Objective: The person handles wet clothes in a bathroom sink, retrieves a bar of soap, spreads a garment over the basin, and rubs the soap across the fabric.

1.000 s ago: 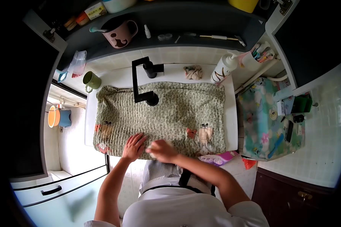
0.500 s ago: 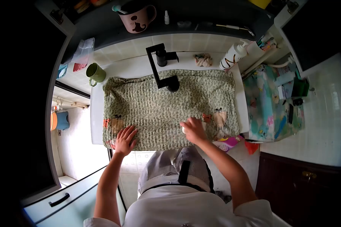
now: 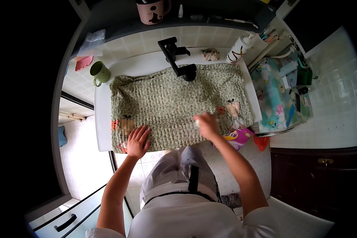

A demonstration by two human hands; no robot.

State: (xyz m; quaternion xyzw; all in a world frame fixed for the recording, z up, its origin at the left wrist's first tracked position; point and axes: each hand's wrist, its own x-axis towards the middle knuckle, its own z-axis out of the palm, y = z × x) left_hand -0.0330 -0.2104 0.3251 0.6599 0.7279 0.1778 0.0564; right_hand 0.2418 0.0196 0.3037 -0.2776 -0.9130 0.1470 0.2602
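Observation:
A green patterned, quilted cloth [image 3: 166, 103] lies spread over the white sink [image 3: 103, 119], with small animal figures near its lower corners. My left hand [image 3: 138, 142] rests flat on its lower left part, fingers spread. Over the lower right part, my right hand [image 3: 206, 125] is closed round a small whitish object [image 3: 197, 122], blurred and mostly hidden by the fingers. The black faucet [image 3: 178, 65] reaches over the cloth's upper edge.
A green mug [image 3: 100, 73] stands at the back left. Along the back are a crumpled cloth [image 3: 211, 54] and a white pump bottle [image 3: 238, 49]. A purple packet [image 3: 240, 138] sits below the right corner. A pink mug [image 3: 150, 12] is on the shelf.
From one second ago, my right hand has moved rightward over the cloth, away from my left hand. My left hand has shifted a little left on the cloth. The view has also shifted.

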